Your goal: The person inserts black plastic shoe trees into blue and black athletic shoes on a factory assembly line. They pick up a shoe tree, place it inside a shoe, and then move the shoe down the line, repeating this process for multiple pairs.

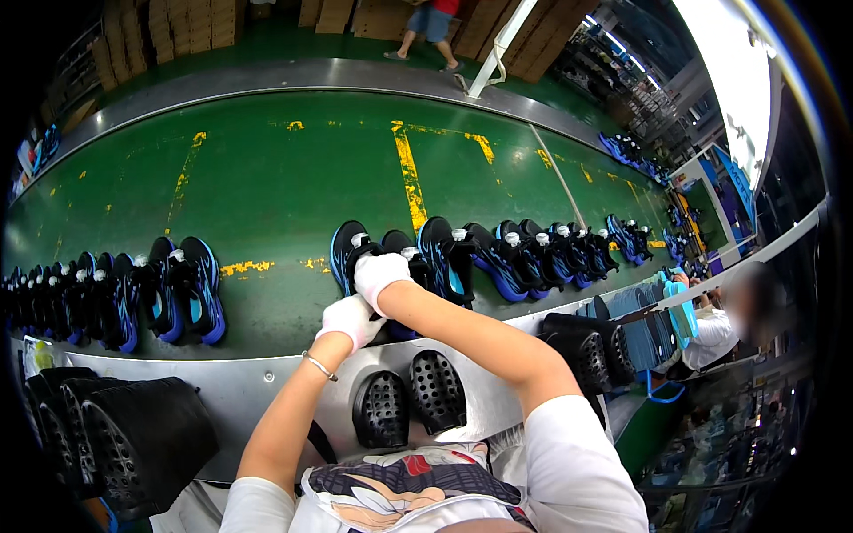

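Both my hands wear white gloves and work on a black-and-blue sports shoe (402, 250) lying on the green conveyor belt (293, 178). My right hand (378, 274) grips the shoe from above. My left hand (351, 320) holds its near end at the belt's edge. A second shoe (346, 249) of the same kind lies just left of it. More such shoes (524, 253) stand in a row to the right. Two black perforated insoles (409, 400) lean on the metal ledge below my arms.
Another row of black-and-blue shoes (133, 298) runs along the belt at the left. Stacks of black insoles (107, 426) sit at lower left and at the right (586, 342). A seated co-worker (720, 329) works at the right. A person (431, 27) walks beyond the belt near cardboard stacks.
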